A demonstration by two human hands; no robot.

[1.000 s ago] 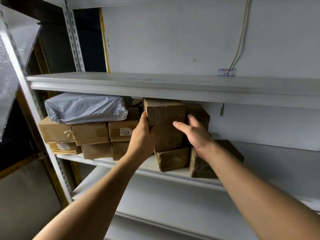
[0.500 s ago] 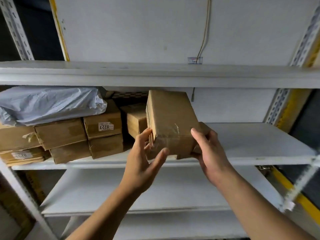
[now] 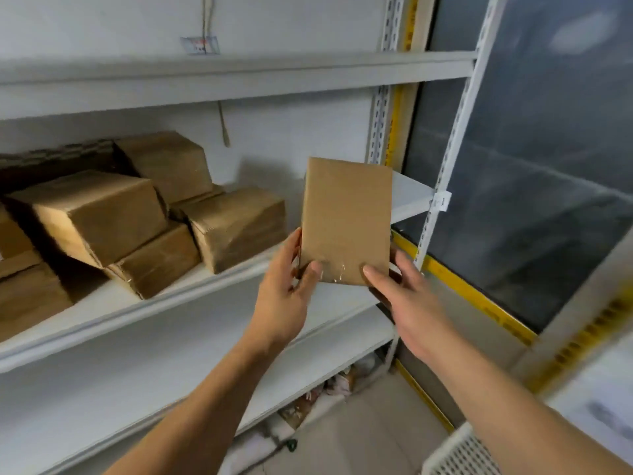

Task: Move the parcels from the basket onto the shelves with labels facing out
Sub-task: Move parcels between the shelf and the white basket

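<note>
Hands lift a brown parcel (image 3: 346, 221) off the stack, left hand (image 3: 287, 293) and right hand (image 3: 404, 296) gripping its lower corners. It is now upright before the middle shelf (image 3: 239, 272), right of the stacked parcels (image 3: 144, 217). No label shows on its near face, so it probably needs turning.

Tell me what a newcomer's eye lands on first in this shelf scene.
First, the brown parcel held upright at centre, the left hand and right hand gripping its lower corners; no label shows on the face toward the camera. Next, the stacked cardboard boxes on the left of the middle shelf, whose right end is bare.
</note>
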